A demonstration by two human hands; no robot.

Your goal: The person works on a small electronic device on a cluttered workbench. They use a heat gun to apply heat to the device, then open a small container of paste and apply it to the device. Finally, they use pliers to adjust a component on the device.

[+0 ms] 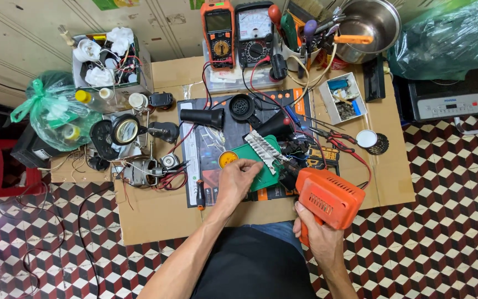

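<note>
The right hand [319, 235] wraps its grip tight around the handle of an orange soldering gun [327, 198], whose nose points up and left toward a white heating element [262, 151]. That element lies tilted across a green pad [264, 174] near the middle of the black mat [206, 149], which sits on a sheet of cardboard [156, 216] on the tiled floor [443, 221]. The left hand [238, 178] rests its fingers on the pad's left edge, grip curled narrow with fingertips pinched together near the element; whether it holds anything small cannot be told. A round yellow tin [228, 159] sits just beside that hand. A black hair-dryer nozzle [203, 118] lies above on the mat, and red and black wires run around the element. At the far edge stand an orange multimeter [218, 33] and a black meter [254, 33] side by side, with a steel pot [369, 27] to their right. A green bag [56, 111] lies at the left.
</note>
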